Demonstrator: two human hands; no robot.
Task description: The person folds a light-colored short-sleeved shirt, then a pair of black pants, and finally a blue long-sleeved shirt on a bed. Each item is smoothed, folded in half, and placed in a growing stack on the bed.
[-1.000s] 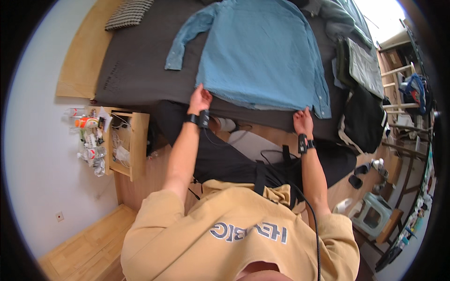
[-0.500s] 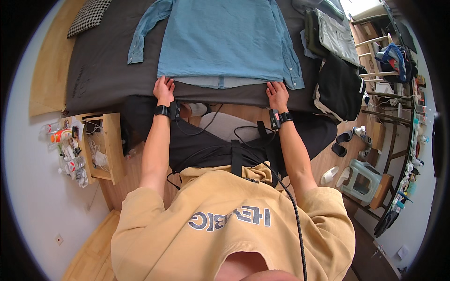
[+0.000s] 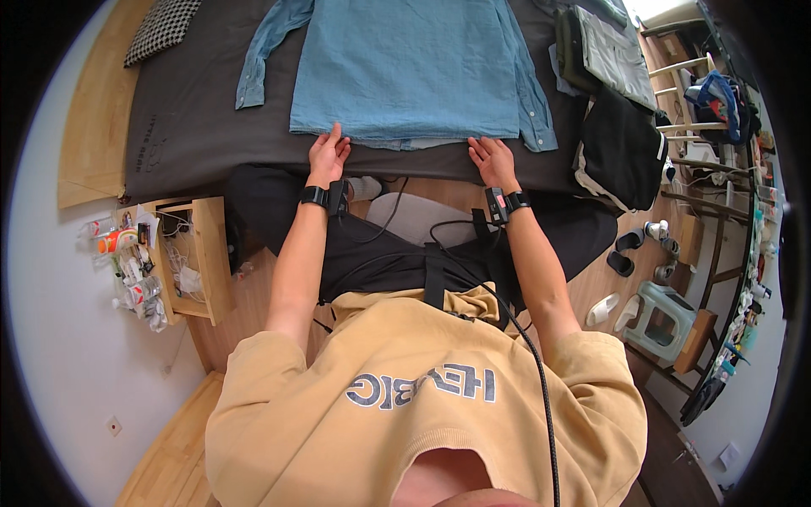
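Shirt first: the light-blue, long-sleeved woven shirt (image 3: pixel 405 72) is lying spread on the dark grey bed sheet (image 3: pixel 190 127), long axis running away from us, far end out of frame. Its hem (image 3: pixel 397 136) is facing us, crosswise, just ahead of both hands.

We're resting the bare left hand (image 3: pixel 329 156) at the hem, a bit inside the left corner, and the bare right hand (image 3: pixel 492 160) a bit inside the right corner. Inset is looking about even, so neither hand is clearly nearer. Fingers on both are sitting partly spread; we can't tell if either is pinching cloth.

Left sleeve (image 3: pixel 263 55) is angling out, apart from the shirt body; right sleeve (image 3: pixel 530 97) is lying along the side, cuff nearer the right hand.

Farther right, a black cloth bundle (image 3: pixel 621 152) is lying near that cuff, a folded light-grey garment (image 3: pixel 612 63) just beyond it.
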